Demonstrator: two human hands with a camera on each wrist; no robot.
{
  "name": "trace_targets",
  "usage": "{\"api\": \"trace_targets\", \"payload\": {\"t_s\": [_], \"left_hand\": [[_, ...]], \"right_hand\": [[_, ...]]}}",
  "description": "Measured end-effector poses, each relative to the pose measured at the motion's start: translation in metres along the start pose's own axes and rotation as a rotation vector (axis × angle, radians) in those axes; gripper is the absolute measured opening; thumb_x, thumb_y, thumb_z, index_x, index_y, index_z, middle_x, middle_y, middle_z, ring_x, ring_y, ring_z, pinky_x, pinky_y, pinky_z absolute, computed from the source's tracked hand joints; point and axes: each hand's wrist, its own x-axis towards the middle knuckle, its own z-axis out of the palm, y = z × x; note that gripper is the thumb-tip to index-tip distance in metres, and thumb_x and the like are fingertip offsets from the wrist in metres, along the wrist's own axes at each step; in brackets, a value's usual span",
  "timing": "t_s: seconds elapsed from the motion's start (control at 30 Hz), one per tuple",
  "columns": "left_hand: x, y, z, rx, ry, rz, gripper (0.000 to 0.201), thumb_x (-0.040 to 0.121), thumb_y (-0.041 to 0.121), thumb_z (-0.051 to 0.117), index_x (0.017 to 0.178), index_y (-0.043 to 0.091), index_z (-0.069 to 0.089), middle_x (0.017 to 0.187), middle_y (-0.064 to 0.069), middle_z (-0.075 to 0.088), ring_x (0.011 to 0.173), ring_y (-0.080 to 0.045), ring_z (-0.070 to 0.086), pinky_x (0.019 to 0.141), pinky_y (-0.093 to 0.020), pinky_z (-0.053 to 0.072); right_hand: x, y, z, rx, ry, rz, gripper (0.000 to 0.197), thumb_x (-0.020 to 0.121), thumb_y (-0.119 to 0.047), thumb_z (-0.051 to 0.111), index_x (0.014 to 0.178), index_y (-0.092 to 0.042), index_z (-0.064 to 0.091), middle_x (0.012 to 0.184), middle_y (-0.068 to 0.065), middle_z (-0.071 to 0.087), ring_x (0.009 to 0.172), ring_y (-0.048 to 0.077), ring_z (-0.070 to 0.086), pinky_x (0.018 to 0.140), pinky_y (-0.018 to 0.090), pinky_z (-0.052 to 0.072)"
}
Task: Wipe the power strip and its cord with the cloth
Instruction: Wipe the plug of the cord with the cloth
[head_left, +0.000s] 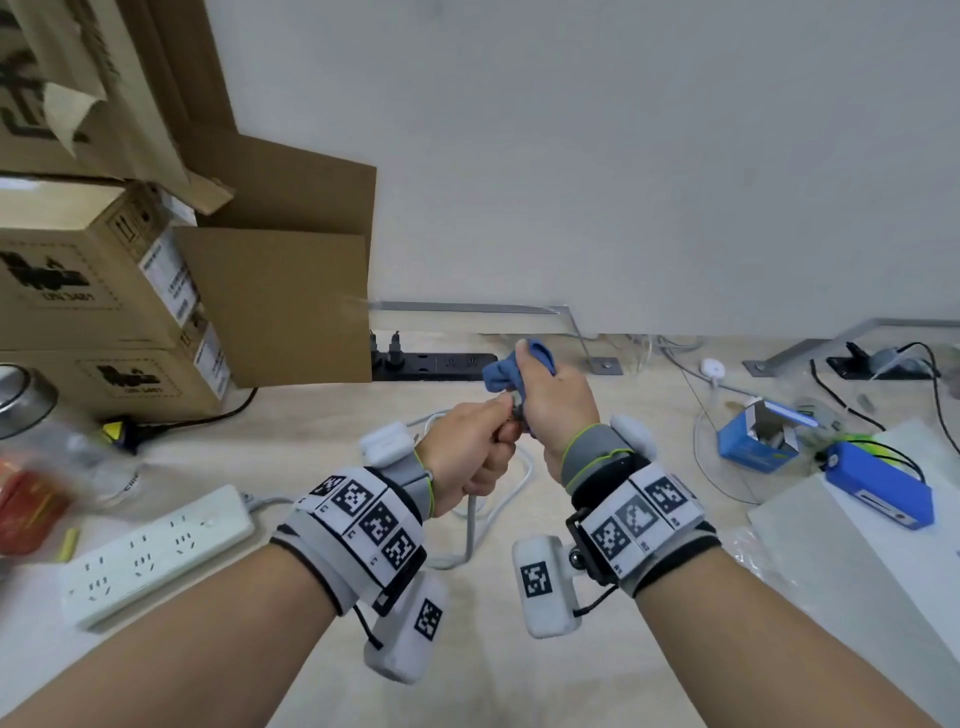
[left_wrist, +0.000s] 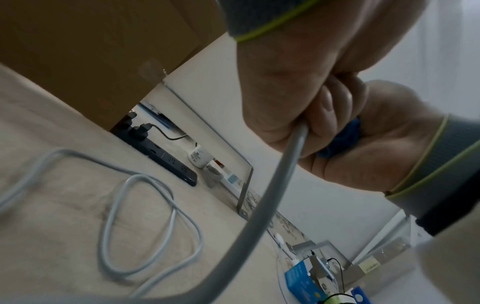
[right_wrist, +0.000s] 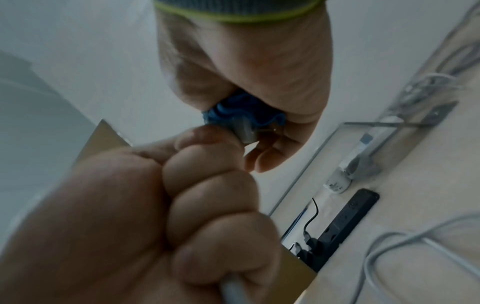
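The white power strip (head_left: 156, 551) lies flat on the desk at the lower left. Its grey cord (head_left: 470, 525) loops over the desk and rises to my hands, which are held together above the desk's middle. My left hand (head_left: 493, 436) grips the cord (left_wrist: 272, 195) in a fist just below the plug. My right hand (head_left: 530, 395) holds the bunched blue cloth (head_left: 501, 371) around the plug end. In the right wrist view the grey plug (right_wrist: 245, 133) pokes out of the cloth (right_wrist: 233, 112), just above my left fist (right_wrist: 182, 205).
Cardboard boxes (head_left: 104, 291) are stacked at the back left. A black power strip (head_left: 441, 364) with plugs in it lies along the wall. At the right are a blue carton (head_left: 758, 441), a blue pack (head_left: 878, 493), thin cables and a white sheet (head_left: 857, 571).
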Motion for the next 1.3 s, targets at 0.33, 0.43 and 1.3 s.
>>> {"api": "trace_targets", "payload": {"t_s": [0.33, 0.43, 1.3], "left_hand": [[0.001, -0.002, -0.003, 0.033, 0.046, 0.02, 0.042, 0.099, 0.031, 0.029, 0.059, 0.019, 0.031, 0.043, 0.006, 0.024, 0.037, -0.009, 0.012, 0.04, -0.016, 0.009], [0.002, -0.003, -0.002, 0.081, 0.058, 0.068, 0.044, 0.1, 0.033, 0.029, 0.059, 0.019, 0.033, 0.045, 0.006, 0.024, 0.037, -0.008, 0.013, 0.038, -0.014, 0.012], [0.008, -0.01, -0.008, 1.191, 0.406, 0.558, 0.017, 0.092, 0.018, 0.044, 0.079, 0.01, 0.051, 0.075, -0.017, 0.062, 0.067, -0.037, 0.055, 0.056, -0.033, 0.029]], "right_hand": [[0.002, 0.01, 0.001, -0.226, -0.048, -0.157, 0.048, 0.092, -0.043, 0.052, 0.077, 0.002, 0.061, 0.065, 0.008, 0.054, 0.062, 0.02, 0.049, 0.06, 0.029, 0.041], [0.008, 0.002, 0.001, 0.002, 0.043, 0.09, 0.045, 0.09, -0.045, 0.054, 0.067, -0.006, 0.055, 0.047, 0.003, 0.049, 0.042, 0.017, 0.046, 0.047, 0.022, 0.038], [-0.012, 0.009, 0.014, 0.075, 0.01, -0.129, 0.026, 0.096, -0.035, 0.052, 0.112, -0.016, 0.061, 0.104, 0.005, 0.065, 0.099, 0.02, 0.061, 0.093, 0.036, 0.05]]}}
